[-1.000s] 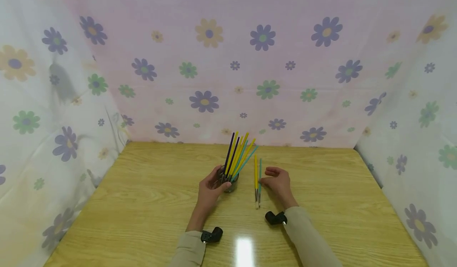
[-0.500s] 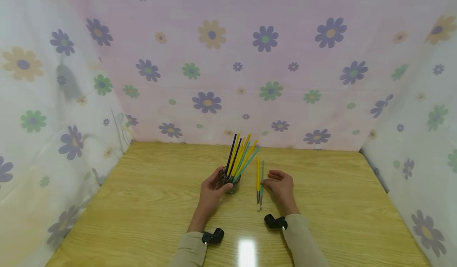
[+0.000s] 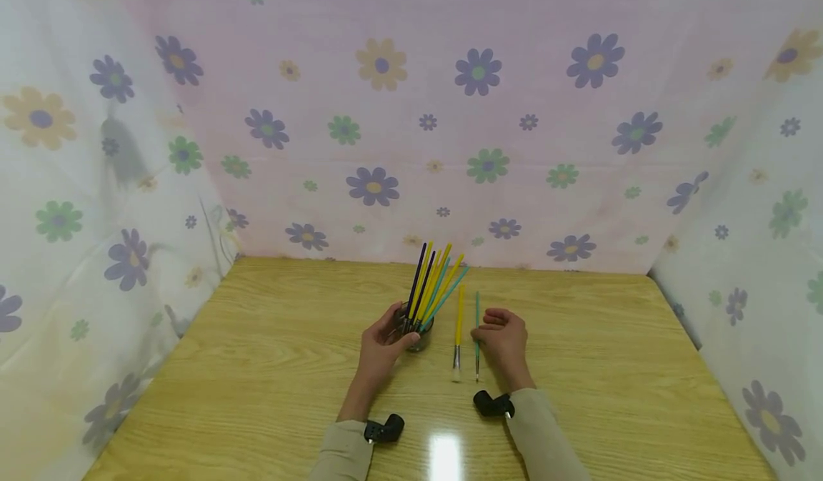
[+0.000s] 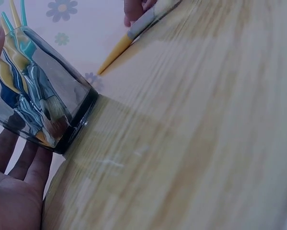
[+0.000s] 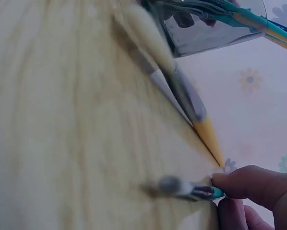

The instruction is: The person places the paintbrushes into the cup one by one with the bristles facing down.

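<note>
My left hand (image 3: 379,349) grips a clear glass cup (image 3: 418,339) from its left side, thumb in front. Several paintbrushes (image 3: 432,284) lean in the cup with their purple, yellow and teal handles up; their bristles show through the glass in the left wrist view. To its right a yellow-handled brush (image 3: 459,324) with pale, wide bristles (image 5: 150,36) lies on the table. My right hand (image 3: 504,338) pinches a thin teal-handled brush (image 3: 477,359) between thumb and fingers, parallel to the yellow one and slightly apart from it. In the right wrist view its tip (image 5: 171,186) points away from the fingers.
The wooden table (image 3: 283,345) reaches back to a flowered curtain (image 3: 424,202), which also hangs at both sides. A light reflection shines near the front. A small black camera sits on each wrist.
The yellow brush and the teal brush, close together before, now lie farther apart: the yellow one has shifted left and the teal one slightly right. My left hand keeps its hold on the cup.
</note>
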